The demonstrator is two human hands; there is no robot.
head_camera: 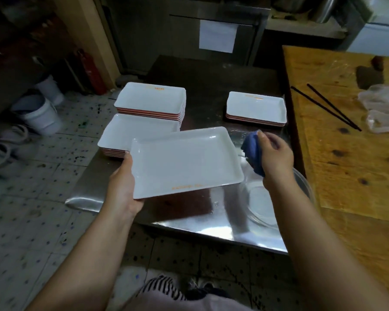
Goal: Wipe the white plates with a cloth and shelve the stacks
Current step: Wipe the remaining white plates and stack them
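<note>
Nearest, the left hand [124, 176] grips the left edge of a white rectangular plate [184, 162], held tilted above the steel surface [189, 218]. Just right of the plate, the right hand [275, 153] is curled round a bunched blue cloth [252, 151]. A clear glass bowl [270, 205] sits on the surface below that hand. Farther left stand two plate stacks, the nearer stack [130, 133] and the far left stack [151, 99]; a low stack [256, 108] lies far right. Black chopsticks [323, 106] rest on the wooden board [346, 153] at right.
</note>
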